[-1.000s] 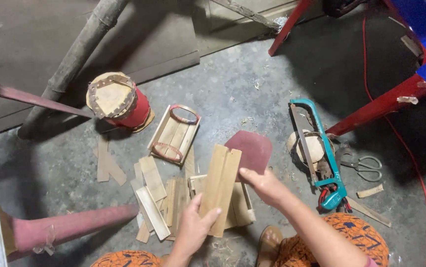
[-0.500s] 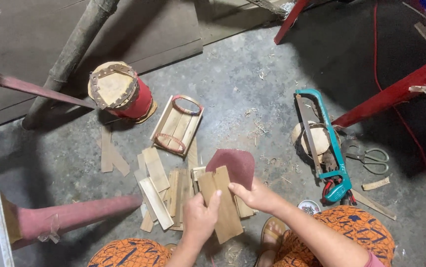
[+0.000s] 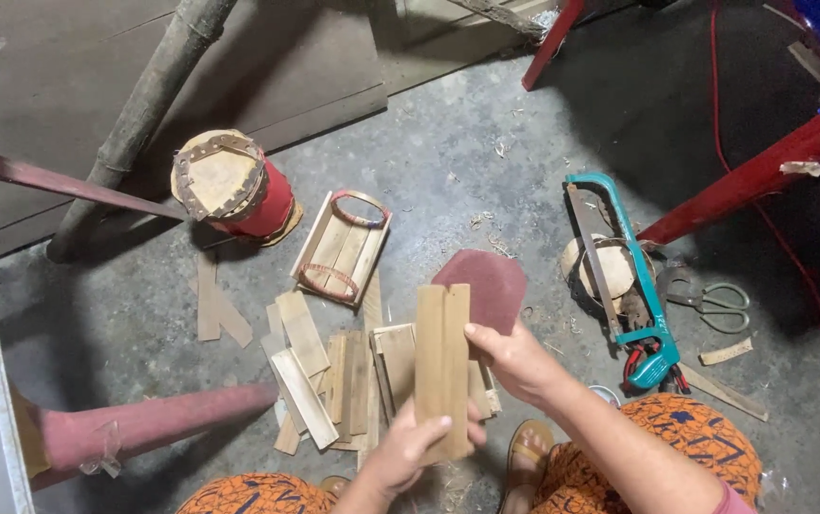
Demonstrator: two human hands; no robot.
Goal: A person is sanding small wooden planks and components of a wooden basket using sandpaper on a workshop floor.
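At the lower centre of the frame, the left hand (image 3: 408, 447) and right hand (image 3: 514, 357) both grip upright wooden slats (image 3: 442, 357) above more slats (image 3: 334, 371) on the floor (image 3: 467, 171).

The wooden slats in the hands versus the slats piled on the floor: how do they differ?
The held slats are two, pressed side by side, upright, gripped by the left hand and right hand. The floor slats are many, lying flat and overlapping at angles. Both are pale, thin wood strips.

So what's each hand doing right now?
Left hand: closed on the lower end of the wooden slats.
Right hand: gripping the same slats at their side.
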